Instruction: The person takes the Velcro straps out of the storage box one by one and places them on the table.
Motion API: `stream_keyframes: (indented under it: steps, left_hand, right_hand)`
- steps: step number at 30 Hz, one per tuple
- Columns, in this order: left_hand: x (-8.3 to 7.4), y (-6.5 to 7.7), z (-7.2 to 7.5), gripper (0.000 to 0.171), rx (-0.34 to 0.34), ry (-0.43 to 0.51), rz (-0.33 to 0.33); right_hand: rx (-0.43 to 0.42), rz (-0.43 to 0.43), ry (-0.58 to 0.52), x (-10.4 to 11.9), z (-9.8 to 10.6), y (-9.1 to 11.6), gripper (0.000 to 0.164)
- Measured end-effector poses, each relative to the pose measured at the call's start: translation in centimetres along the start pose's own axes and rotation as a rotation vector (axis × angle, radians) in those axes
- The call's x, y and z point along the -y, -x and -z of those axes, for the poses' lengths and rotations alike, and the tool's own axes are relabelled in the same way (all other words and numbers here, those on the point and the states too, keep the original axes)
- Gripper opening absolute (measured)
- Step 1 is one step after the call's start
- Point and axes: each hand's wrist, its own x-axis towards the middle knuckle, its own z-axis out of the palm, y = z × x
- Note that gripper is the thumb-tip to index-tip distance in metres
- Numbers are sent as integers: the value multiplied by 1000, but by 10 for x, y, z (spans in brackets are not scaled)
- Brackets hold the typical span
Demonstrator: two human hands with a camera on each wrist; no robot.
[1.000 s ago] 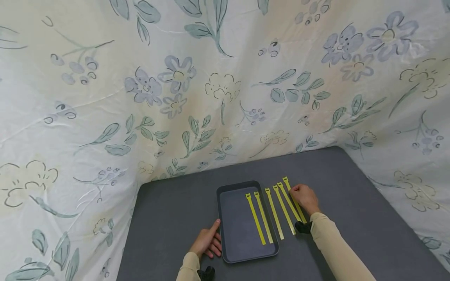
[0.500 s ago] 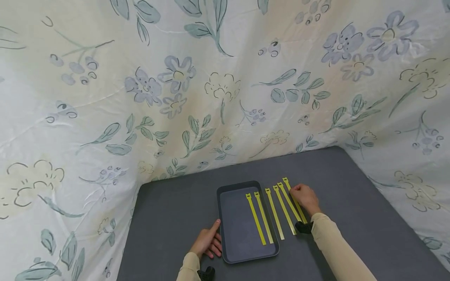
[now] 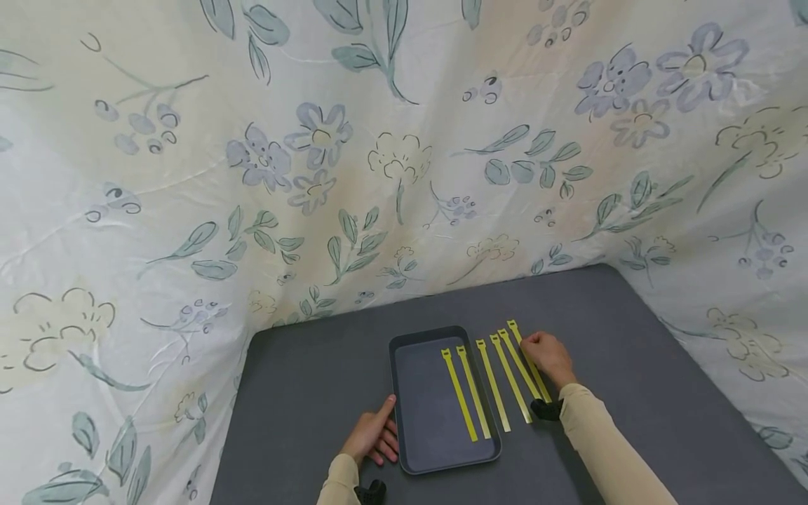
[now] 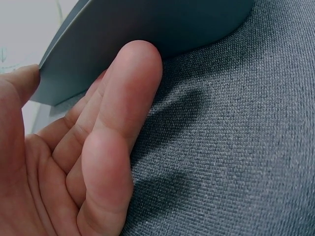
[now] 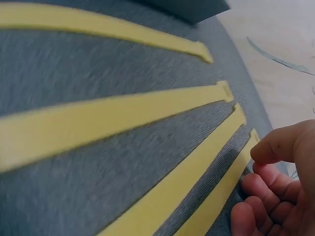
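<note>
My right hand pinches the rightmost yellow hook-and-loop cable tie below its slotted head, with thumb and index finger meeting at its edge in the right wrist view. That tie lies along the grey table. Beside it, more yellow ties lie roughly parallel, heads pointing away from me. Two ties rest in the right half of a dark grey tray. My left hand is at the tray's left side, thumb on the rim and the other fingers loosely extended beside its outer wall.
The dark grey table has rounded far corners. A floral cloth hangs behind it and along both sides. Black wrist mounts sit under both wrists.
The rightmost tie has slid very slightly toward me under my right hand. My left hand and the tray stay in place.
</note>
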Motion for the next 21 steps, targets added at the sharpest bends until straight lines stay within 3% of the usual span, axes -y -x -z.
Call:
stream_keyframes:
  steps: [8,14,21]
  left_hand:
    - [0,1,1,85,9,-7,9]
    - [2,2,0,84,15,0,4]
    - [-1,2,1,84,14,-1,-8]
  right_hand:
    - [44,3,-356,-9,8,-6,35]
    - [77,-7,-414,2,17,-3,33]
    - [106,42,-424,36,27,1,36]
